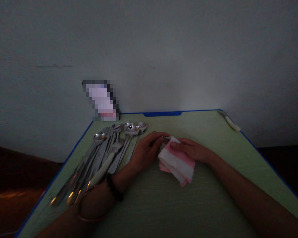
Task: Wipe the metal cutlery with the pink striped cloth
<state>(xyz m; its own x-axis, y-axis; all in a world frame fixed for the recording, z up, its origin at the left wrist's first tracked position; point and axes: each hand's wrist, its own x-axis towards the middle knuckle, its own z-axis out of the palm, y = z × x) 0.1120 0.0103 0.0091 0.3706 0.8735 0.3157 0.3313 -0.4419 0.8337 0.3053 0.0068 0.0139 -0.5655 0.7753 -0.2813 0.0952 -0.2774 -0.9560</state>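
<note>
A thin, shiny metal piece [166,138] sits between the two hands over the middle of the table [213,205], its visible bit running roughly left to right from the fingers into a cloth [177,162]; most of it is covered, so which end points where cannot be told. The left hand [147,147] has thumb and fingers pinched together on the metal piece. The right hand [193,149] is clamped on the cloth, thumb on top. The cloth is soft, pink and white, loosely folded and fuzzy at its edges, hanging toward the person with its lowest corner slightly to the right. A black beaded bracelet [114,186] circles the left wrist, and a thin band [91,218] lies farther up that forearm. Left of the hands spreads a heap of cutlery [104,148], smooth and reflective, overlapping lengthwise: round spoon bowls at the far end, slim handles running back toward the near left. Among it a fork [106,163] with a thick whitish handle points its tines away. Another whitish-handled utensil [230,123] lies slanted at the far right corner. The table is pale green with a blue rim; at its far left a pixelated screen [101,99] leans by the matte grey wall [178,59].
</note>
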